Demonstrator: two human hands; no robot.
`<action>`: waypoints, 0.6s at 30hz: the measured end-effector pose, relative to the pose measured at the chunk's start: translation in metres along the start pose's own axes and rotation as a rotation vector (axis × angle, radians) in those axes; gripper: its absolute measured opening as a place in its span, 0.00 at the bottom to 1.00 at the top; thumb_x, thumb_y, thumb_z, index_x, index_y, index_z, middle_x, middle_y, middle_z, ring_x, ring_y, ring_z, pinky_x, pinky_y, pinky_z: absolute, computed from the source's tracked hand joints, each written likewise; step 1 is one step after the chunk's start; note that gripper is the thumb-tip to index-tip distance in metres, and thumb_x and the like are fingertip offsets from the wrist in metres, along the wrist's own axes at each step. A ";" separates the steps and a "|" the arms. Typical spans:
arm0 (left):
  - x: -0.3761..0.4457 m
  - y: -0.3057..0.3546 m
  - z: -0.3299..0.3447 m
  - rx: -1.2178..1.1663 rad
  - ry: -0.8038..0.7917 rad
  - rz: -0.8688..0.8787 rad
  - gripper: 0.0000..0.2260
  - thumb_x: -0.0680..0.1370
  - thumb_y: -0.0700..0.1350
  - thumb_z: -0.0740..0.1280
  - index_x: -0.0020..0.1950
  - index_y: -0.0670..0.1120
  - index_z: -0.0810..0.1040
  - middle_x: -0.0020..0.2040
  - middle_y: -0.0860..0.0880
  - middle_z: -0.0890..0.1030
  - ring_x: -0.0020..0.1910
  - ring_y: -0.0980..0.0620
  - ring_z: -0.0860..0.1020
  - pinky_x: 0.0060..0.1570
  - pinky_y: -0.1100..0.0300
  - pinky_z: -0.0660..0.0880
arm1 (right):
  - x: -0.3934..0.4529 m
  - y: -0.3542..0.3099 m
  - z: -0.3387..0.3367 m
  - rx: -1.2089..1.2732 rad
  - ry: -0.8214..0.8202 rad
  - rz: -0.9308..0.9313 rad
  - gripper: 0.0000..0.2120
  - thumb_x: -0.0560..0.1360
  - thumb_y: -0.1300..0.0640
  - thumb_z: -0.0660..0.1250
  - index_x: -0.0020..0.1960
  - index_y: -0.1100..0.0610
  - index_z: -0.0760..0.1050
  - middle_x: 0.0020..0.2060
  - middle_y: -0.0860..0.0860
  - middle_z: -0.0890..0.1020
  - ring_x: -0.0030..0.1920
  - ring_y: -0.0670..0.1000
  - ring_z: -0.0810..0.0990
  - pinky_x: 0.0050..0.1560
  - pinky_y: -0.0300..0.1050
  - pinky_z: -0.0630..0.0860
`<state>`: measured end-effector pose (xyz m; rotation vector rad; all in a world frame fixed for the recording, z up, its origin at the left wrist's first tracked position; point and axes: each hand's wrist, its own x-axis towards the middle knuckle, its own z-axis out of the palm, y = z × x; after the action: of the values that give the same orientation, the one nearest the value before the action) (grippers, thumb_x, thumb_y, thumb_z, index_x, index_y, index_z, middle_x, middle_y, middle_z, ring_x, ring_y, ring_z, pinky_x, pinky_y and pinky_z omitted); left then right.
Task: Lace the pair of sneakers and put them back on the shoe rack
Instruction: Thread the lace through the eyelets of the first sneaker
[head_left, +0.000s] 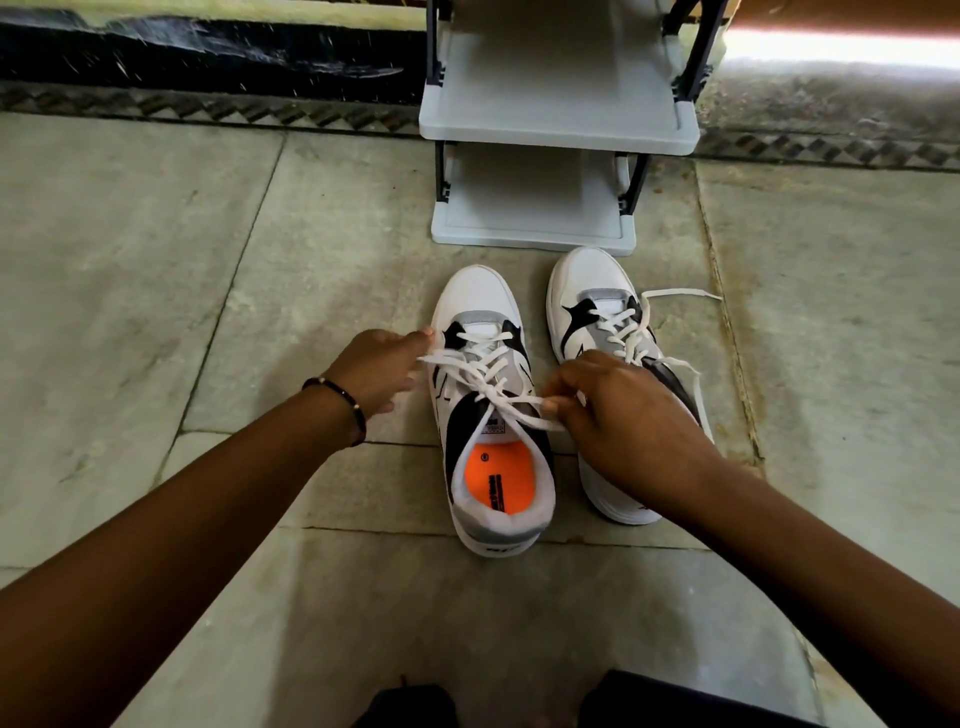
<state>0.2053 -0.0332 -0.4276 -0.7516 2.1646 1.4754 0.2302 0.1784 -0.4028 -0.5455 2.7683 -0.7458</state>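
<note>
Here both hands — left hand (376, 371), right hand (618, 410) — grip the near sneaker's (491, 415) lace ends (524, 405) taut.

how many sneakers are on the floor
2. One white, grey and black sneaker with an orange insole sits between the hands; the matching sneaker stands beside it, nearer the grey plastic shoe rack, partly covered by the right hand.

Two white low-top sneakers with black and grey panels side by side on grey stone-tile floor (156, 260), toes toward grey plastic shoe rack with black posts (558, 124). Left sneaker (483, 296) shows orange insole (501, 475); white flat lace (485, 371) crosses its eyelets. Left hand (376, 371), thin black beaded bracelet (340, 395) on wrist, pinches one lace end. Right hand (631, 415) pinches other end, covering part of right sneaker (587, 275), whose lace ends (680, 295) lie loose. Rack shelves bare.
</note>
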 end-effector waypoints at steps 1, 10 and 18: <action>-0.002 -0.001 0.002 0.073 0.070 0.114 0.10 0.76 0.54 0.62 0.44 0.48 0.74 0.47 0.49 0.77 0.45 0.52 0.76 0.43 0.58 0.69 | 0.000 -0.003 -0.001 0.015 0.032 -0.013 0.06 0.75 0.54 0.63 0.47 0.54 0.77 0.43 0.50 0.76 0.42 0.50 0.74 0.42 0.44 0.69; -0.033 -0.024 0.010 0.750 -0.103 0.506 0.45 0.62 0.57 0.76 0.73 0.53 0.56 0.71 0.46 0.63 0.68 0.43 0.65 0.66 0.47 0.67 | -0.003 -0.005 0.018 -0.045 -0.164 0.067 0.16 0.70 0.49 0.70 0.53 0.58 0.73 0.46 0.56 0.81 0.48 0.56 0.79 0.44 0.46 0.74; -0.020 -0.016 -0.002 0.586 0.071 0.552 0.30 0.67 0.47 0.75 0.66 0.47 0.68 0.63 0.45 0.74 0.57 0.46 0.76 0.54 0.56 0.73 | 0.017 -0.014 0.027 0.055 -0.057 0.095 0.20 0.69 0.43 0.70 0.51 0.58 0.74 0.43 0.54 0.82 0.45 0.55 0.79 0.43 0.47 0.75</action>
<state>0.2310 -0.0362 -0.4263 0.0031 2.7976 0.9220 0.2269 0.1488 -0.4205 -0.4150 2.6918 -0.7695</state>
